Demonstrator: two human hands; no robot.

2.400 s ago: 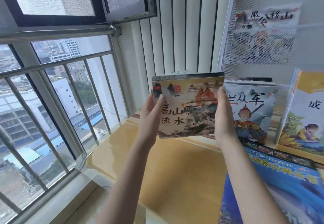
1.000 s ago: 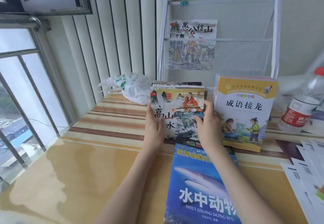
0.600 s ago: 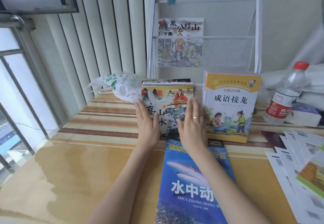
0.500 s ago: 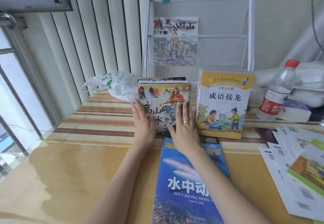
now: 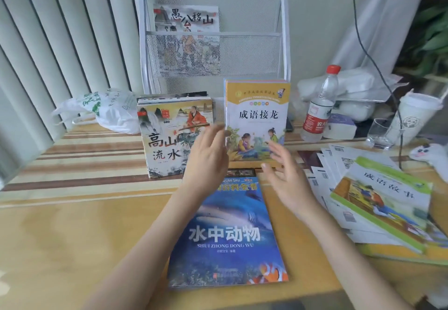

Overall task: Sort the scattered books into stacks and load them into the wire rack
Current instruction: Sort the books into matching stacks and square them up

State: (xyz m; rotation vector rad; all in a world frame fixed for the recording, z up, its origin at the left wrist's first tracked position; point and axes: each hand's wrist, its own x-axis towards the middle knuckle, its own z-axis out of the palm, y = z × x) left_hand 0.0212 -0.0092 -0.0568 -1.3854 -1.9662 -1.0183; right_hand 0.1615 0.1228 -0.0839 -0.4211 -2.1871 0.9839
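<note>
Right in front of my hands, standing upright against the foot of the wire rack [image 5: 213, 50], are my two sorted stacks: the ink-painting stack [image 5: 169, 137] on the left and the taller yellow-topped stack [image 5: 257, 115] just beside it on the right. My left hand [image 5: 206, 161] hangs in the air in front of the gap between them, fingers straight and loose, holding nothing. My right hand [image 5: 286, 176] is the same deal, palm turned inward, fingers spread, empty, hovering low in front of the yellow stack's bottom edge. So both hands are basically bracketing the yellow stack, and the right one looks nearer to it. Its long side runs up and down, cover facing me, so I'd guess the next grab is a two-sided squeeze on its left and right edges. The rack already has one painted book [image 5: 186, 18] in its upper pocket. Flat on the table, right under my wrists, is the big blue sea-animals book [image 5: 230, 237], long axis pointing away from me. Off to the right there's a fanned-out spread of thin booklets [image 5: 378, 198] not yet stacked, and behind those a water bottle [image 5: 317, 110] and a plastic bag [image 5: 109, 108] over on the left
</note>
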